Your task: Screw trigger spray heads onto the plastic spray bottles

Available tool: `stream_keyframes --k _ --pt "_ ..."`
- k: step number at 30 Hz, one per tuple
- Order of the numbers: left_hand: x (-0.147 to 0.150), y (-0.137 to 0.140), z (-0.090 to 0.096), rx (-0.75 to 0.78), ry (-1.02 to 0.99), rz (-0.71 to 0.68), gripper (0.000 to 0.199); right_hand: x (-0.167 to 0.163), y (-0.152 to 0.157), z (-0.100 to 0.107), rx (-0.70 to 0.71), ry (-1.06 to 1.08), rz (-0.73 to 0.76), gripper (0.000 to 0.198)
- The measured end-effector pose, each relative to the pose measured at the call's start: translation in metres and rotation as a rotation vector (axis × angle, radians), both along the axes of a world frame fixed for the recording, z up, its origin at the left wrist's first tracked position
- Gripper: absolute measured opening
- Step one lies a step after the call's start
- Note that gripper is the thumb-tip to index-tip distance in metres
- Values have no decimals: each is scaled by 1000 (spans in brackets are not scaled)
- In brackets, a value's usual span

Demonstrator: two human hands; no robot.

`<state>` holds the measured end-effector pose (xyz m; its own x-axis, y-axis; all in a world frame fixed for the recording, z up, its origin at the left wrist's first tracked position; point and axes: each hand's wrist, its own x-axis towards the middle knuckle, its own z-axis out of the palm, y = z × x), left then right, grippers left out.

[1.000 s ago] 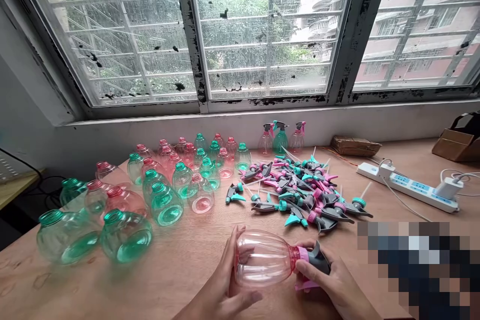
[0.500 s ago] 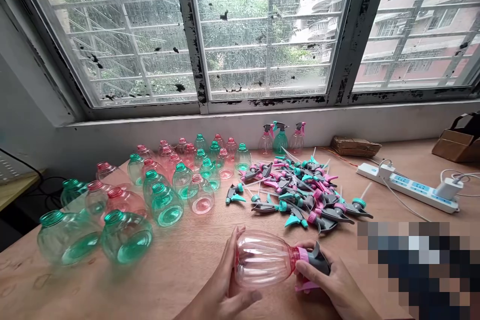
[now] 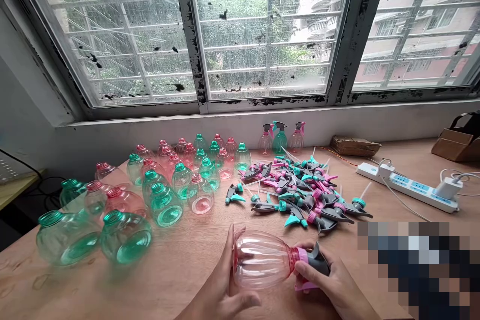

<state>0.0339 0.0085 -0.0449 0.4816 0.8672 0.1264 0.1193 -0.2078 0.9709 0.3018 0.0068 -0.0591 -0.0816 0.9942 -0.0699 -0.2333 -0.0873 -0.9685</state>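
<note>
A clear pink spray bottle lies sideways between my hands, just above the table. Against its base rests my left hand, cupping it with the fingers behind and the thumb held apart below. My right hand grips the neck end, thumb and fingers around the pink collar of the grey-and-pink trigger sprayer. The sprayer sits on the bottle's mouth; part of its trigger is hidden by my right hand. Beyond them is a pile of loose trigger sprayers in grey, pink and teal.
Several open green and pink bottles stand on the left of the wooden table. Three bottles with sprayers stand by the wall. To the right are a power strip with cables, a brown package and a cardboard box.
The base end of the bottle has shifted very slightly left together with my left hand. My right hand keeps its grip; everything else looks the same.
</note>
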Motion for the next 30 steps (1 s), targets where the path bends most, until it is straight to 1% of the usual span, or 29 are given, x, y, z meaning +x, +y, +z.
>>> stream_keyframes --k 4,8,11,13,15,17,20,23,26,28,30 --pt "-1 2 -2 -12 41 25 102 0 -1 1 14 5 -13 44" --pt "1 0 -1 22 55 36 101 -1 0 1 -8 36 -39 46" --pt "3 -3 2 42 49 74 96 -1 0 0 -3 26 -49 48" --pt "4 -4 5 36 43 82 101 -1 0 0 3 18 -46 47" --pt "4 -4 7 18 16 61 112 -1 0 -1 4 17 -45 46" --pt "3 -3 5 10 -35 31 116 0 0 -1 5 17 -43 46" --pt "0 2 -2 31 -89 -5 108 0 0 -2 4 14 -30 46" --pt "0 3 -5 0 -53 -15 102 0 0 -2 0 16 -26 46" --pt "3 0 1 -6 -18 25 97 0 0 -1 -2 10 -38 47" --pt "5 -3 6 5 -22 27 95 0 0 -1 6 9 -40 47" --pt "5 -3 8 6 -11 26 97 0 0 0 12 13 -34 45"
